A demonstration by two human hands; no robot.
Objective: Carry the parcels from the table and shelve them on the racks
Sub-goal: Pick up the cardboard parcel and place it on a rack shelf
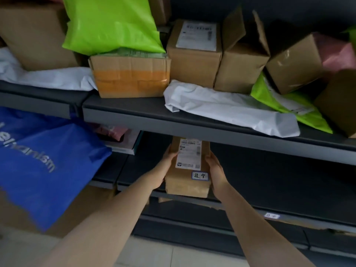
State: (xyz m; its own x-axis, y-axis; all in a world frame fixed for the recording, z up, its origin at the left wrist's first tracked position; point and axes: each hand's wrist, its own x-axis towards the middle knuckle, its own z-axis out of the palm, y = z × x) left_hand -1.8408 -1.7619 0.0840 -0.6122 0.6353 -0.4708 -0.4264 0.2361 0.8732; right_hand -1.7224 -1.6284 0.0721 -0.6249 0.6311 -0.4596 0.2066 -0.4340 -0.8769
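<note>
A brown cardboard parcel (pixel 185 182) with a white shipping label and a small blue-edged sticker sits between my two hands at the front of the lower dark rack shelf (pixel 269 182). Its far end reaches in under the shelf above. My left hand (pixel 163 170) grips its left side and my right hand (pixel 215 172) grips its right side. Whether its base rests on the shelf I cannot tell.
The upper shelf (pixel 134 110) is crowded with cardboard boxes (pixel 194 54), a taped box (pixel 131 78), green mailers (pixel 107 22) and white mailers (pixel 227 106). A blue bag (pixel 44 162) hangs at the left, over a large carton. Pale floor tiles lie below.
</note>
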